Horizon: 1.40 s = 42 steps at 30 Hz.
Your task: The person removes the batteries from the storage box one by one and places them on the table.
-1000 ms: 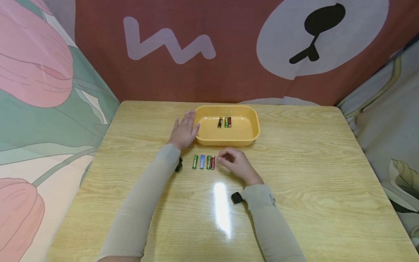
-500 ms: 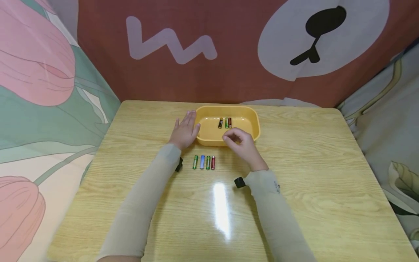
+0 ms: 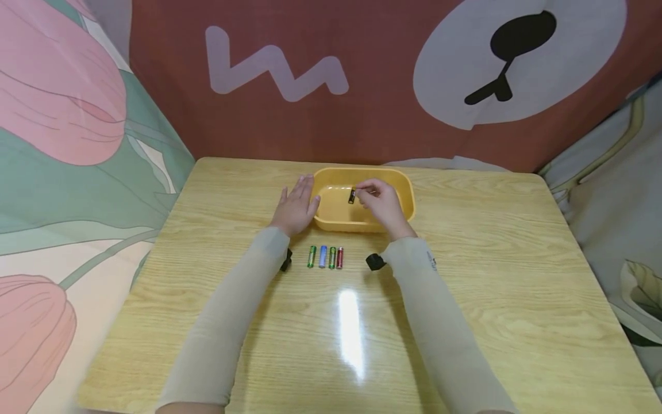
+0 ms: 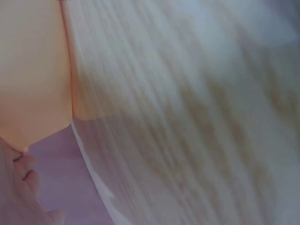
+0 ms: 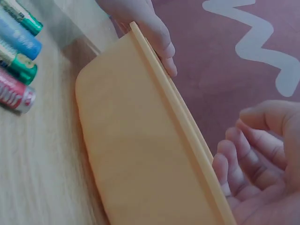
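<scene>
A yellow plastic basin [image 3: 343,225] stands at the back of the table. My left hand [image 3: 296,208] rests against its left end, fingers extended along the rim. My right hand [image 3: 384,206] reaches over the basin, its fingertips beside a black battery [image 3: 351,196] inside. That hand covers the place where a green and a red battery lay. In the right wrist view its fingers [image 5: 248,164] are loosely curled, thumb close to the index finger, no battery showing between them. In front of the basin lie green batteries [image 3: 312,256], a blue battery [image 3: 323,256] and a red battery [image 3: 339,258].
The wooden table [image 3: 491,287] extends widely around the basin. A brown curtain [image 3: 372,115] with a printed animal face hangs behind its back edge, and floral cloths [image 3: 77,115] hang at both sides. Black wrist cameras [image 3: 375,262] sit under both sleeves.
My right hand has moved from beside the battery row, forward over the basin's front rim, to the batteries inside. My left hand has stayed at the basin's left end.
</scene>
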Available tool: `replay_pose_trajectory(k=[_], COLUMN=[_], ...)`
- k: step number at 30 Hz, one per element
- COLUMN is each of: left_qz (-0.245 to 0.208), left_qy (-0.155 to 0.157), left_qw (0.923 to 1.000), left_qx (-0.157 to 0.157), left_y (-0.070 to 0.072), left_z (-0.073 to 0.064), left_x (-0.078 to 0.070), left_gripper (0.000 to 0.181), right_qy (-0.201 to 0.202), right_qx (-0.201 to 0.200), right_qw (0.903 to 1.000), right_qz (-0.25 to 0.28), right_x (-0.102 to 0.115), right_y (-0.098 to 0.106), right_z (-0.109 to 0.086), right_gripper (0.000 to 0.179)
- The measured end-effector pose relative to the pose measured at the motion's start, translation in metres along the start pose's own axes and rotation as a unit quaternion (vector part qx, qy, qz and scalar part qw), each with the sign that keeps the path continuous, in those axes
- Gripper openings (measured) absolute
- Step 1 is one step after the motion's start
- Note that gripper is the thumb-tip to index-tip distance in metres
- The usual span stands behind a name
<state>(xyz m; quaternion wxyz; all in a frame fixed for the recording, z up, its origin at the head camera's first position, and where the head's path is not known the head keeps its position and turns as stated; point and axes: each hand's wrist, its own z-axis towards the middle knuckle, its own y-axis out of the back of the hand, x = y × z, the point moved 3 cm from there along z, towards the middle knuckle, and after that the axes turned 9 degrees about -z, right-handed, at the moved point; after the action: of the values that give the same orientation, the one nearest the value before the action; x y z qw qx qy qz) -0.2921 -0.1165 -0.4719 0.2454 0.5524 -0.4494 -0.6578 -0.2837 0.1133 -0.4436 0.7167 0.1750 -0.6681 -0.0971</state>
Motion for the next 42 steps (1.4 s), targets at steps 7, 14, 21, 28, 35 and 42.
replay_pose_trajectory(k=[7, 14, 21, 28, 35, 42], left_qz=[-0.004, -0.002, -0.008, -0.006, -0.006, -0.003], left_qy=[-0.001, 0.001, -0.005, -0.009, -0.005, -0.003], left_qw=[1.0000, 0.9999, 0.9999, 0.9999, 1.0000, 1.0000], left_qx=[0.004, 0.010, 0.009, 0.003, 0.004, 0.002], left_y=[-0.001, 0.000, -0.002, -0.003, -0.003, -0.003], left_z=[0.000, -0.001, 0.001, 0.003, 0.003, 0.002], left_x=[-0.001, -0.002, -0.002, -0.001, 0.002, 0.002], left_gripper=[0.066, 0.068, 0.067, 0.066, 0.067, 0.067], right_qy=[-0.042, -0.054, -0.049, -0.053, -0.056, -0.056], right_qx=[0.000, -0.002, -0.002, -0.005, 0.001, 0.027], right_qw=[0.9991, 0.9967, 0.9911, 0.9870, 0.9838, 0.9756], right_qz=[0.009, -0.060, -0.123, -0.152, -0.170, -0.210], right_x=[-0.001, -0.007, -0.017, -0.024, -0.025, -0.027], right_y=[-0.007, -0.009, -0.010, -0.013, -0.016, -0.020], right_z=[0.018, 0.035, 0.042, 0.043, 0.046, 0.048], right_gripper=[0.034, 0.033, 0.039, 0.041, 0.045, 0.054])
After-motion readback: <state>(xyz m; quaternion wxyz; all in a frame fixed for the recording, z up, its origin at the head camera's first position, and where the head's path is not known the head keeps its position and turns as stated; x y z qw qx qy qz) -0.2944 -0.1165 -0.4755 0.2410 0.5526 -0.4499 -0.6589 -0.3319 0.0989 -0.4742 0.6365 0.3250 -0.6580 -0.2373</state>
